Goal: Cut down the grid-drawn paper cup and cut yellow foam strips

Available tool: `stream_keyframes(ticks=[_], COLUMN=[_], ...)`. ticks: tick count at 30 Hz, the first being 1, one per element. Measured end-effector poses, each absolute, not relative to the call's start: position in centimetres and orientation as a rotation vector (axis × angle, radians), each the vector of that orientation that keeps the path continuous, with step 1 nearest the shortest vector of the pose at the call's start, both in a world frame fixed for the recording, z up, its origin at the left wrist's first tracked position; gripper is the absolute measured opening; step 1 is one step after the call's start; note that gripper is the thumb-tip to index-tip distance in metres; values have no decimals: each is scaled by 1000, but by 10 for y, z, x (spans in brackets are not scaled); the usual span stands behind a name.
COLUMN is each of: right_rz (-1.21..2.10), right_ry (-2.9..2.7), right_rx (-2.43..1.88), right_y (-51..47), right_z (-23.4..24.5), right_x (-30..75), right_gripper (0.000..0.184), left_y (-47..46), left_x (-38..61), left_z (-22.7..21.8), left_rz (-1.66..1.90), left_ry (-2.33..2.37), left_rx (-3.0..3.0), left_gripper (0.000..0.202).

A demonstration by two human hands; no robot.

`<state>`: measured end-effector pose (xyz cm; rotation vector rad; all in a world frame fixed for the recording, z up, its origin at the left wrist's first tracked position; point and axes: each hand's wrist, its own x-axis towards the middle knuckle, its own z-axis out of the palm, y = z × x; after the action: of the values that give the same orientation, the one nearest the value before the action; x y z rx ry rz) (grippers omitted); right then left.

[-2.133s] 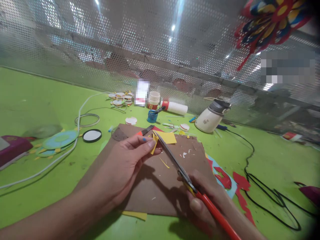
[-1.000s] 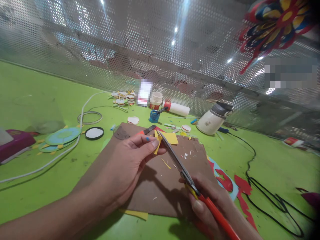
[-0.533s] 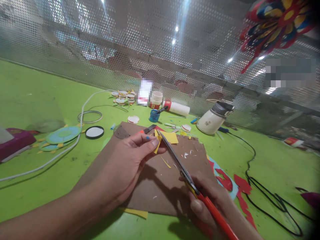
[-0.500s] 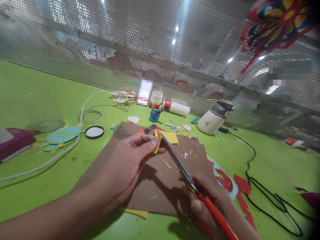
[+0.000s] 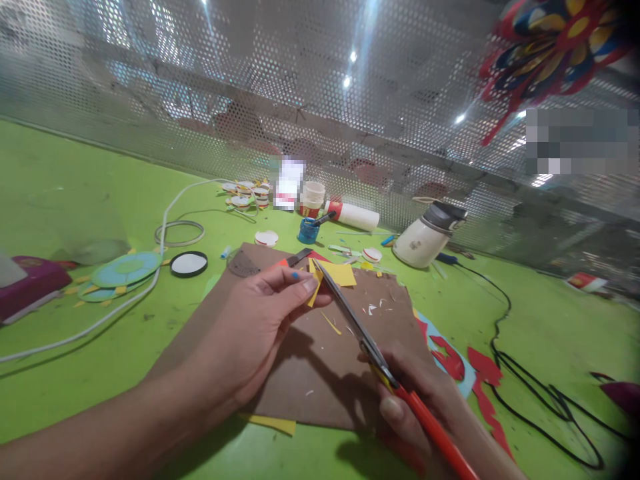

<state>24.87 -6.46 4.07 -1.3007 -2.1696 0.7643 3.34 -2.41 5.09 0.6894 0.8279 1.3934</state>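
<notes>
My left hand pinches a small strip of yellow paper between thumb and forefinger. Red-handled scissors sit in my right hand, their blade tips up against the yellow strip beside my left thumb. From this angle I cannot tell whether the blades cut into it. Beneath both hands lies a brown cardboard sheet, with paper scraps scattered over it. Just beyond the tips are a larger yellow paper piece and a cutter knife. A clear protractor rests on the cardboard's far left corner.
A white bottle leans at the right, near a black cable and red paper cutouts. Toward the back are a blue paint jar, a white roll and a phone. Light-blue paper discs lie left.
Hardly anything differs. Both hands, the yellow strip and the scissors keep almost the same position; the view has shifted very slightly.
</notes>
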Motion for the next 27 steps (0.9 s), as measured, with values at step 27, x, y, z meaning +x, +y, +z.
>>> stream_keyframes(ticks=[27], right_rz=[812], right_ry=[-2166], right_rx=[-1289], right_y=[-63], right_z=[35], right_x=[250], right_gripper=[54], left_y=[-24], left_x=[34], left_z=[50], left_rz=[1376], left_ry=[782], left_rx=[681], left_gripper=[7])
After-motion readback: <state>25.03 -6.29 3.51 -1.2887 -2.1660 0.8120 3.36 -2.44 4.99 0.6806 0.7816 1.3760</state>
